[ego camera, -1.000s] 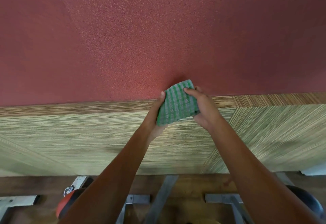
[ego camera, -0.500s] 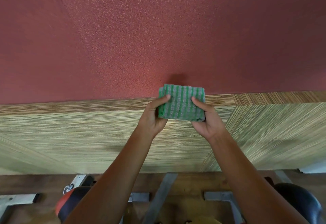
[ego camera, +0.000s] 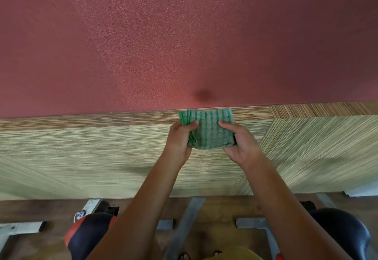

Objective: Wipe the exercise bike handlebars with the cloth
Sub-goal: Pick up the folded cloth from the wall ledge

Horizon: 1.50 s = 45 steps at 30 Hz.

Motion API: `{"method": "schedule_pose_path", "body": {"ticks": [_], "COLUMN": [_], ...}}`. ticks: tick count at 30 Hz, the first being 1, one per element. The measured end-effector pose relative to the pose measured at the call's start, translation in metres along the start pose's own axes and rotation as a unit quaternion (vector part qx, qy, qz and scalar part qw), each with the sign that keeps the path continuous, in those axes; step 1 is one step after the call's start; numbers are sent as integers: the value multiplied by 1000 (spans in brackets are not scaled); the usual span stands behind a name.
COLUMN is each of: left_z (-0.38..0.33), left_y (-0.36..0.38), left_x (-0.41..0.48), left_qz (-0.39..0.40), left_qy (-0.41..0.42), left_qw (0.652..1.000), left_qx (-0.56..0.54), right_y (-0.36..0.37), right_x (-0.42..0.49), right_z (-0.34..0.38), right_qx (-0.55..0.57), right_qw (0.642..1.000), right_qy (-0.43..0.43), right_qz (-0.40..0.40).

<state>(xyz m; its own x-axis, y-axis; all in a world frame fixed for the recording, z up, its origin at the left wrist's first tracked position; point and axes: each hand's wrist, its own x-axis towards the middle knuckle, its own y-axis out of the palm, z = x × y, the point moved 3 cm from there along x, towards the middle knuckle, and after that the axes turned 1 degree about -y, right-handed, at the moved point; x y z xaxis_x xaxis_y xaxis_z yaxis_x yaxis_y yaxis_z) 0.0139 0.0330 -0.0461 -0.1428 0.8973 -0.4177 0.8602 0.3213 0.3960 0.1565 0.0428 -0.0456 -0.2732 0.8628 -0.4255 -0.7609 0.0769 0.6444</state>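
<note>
Lowest in view, a rounded black-and-red part sits at the left and a black one at the right. I cannot tell which parts of the bike they are. Between them a grey bar slants up across the wooden floor, with short grey bars on either side. Both forearms rise from the bottom edge through the gap between the two black parts, touching neither. Farther out the two hands meet on the cloth, a folded green-striped square held in the air, well above the bike parts. The left hand pinches its left edge, where loose folds show, with the thumb on top and fingers curled beneath. The right hand grips its right edge the same way. Open room lies to both sides of the hands. Behind them stands a striped wood panel. The cloth's far edge lines up with the panel's top ledge. Above the ledge rises a red wall with a small dark shadow just over the cloth.
</note>
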Motion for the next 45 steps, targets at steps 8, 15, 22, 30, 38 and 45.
{"method": "schedule_pose_path", "body": {"ticks": [8,15,22,30,38,45], "left_z": [-1,0,3,-4,13,31], "left_y": [17,36,36,22,58,82], "left_x": [-15,-21,-27,-19,-26,-23], "left_qz": [-33,1,40,-30,53,64], "left_qy": [112,74,80,54,-14,-25], "left_qw": [983,989,987,998,998,998], "left_qx": [141,127,132,32,-25,-9], "right_y": [27,48,59,30,4,-18], "right_x": [-9,-17,-22,-25,-24,-30], "right_z": [-5,-12,-25,-3,19,30], "right_qx": [-151,-262,-380,-324,-164,-98], "right_qw": [982,961,921,934,976,985], "right_qy": [-103,-90,-77,-118,-142,-136], "right_qz": [-37,-30,41,91,-2,-43]}}
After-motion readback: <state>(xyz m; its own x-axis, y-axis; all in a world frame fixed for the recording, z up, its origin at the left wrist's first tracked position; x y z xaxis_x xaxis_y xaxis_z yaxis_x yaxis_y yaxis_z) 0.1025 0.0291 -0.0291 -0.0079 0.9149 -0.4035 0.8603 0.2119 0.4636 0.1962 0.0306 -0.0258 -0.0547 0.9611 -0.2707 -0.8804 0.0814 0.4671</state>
